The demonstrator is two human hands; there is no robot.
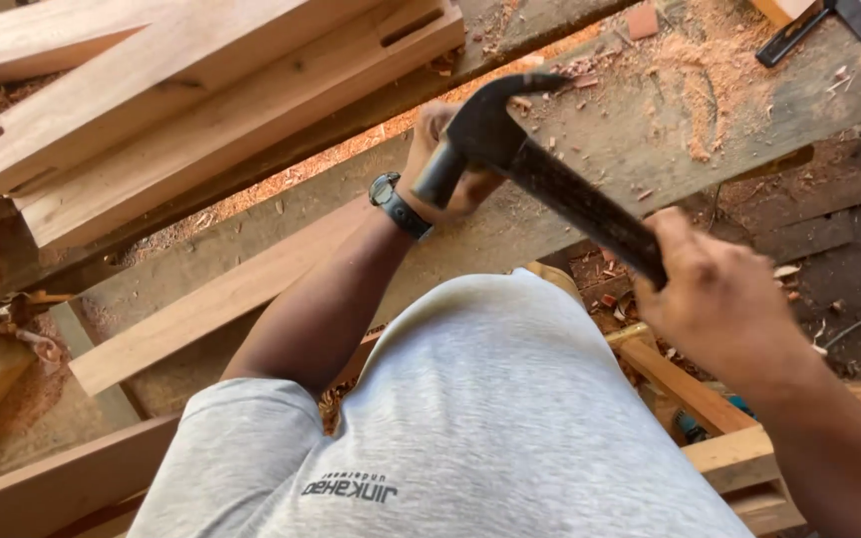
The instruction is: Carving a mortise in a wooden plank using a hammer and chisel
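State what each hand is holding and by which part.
The right hand grips the hammer by the lower end of its dark handle. The left hand is largely hidden behind the hammer head; whether its fingers hold anything cannot be told.

The hammer (510, 149) has a dark, matt metal head and a rough, worn black handle. The beams (201, 80) are smooth, pale planed wood. The desk (650, 130) is rough grey wood under sawdust. The shirt (480, 418) is soft grey cloth.

Hammer (510, 149) above plank (251, 289) — beams (181, 100) behind
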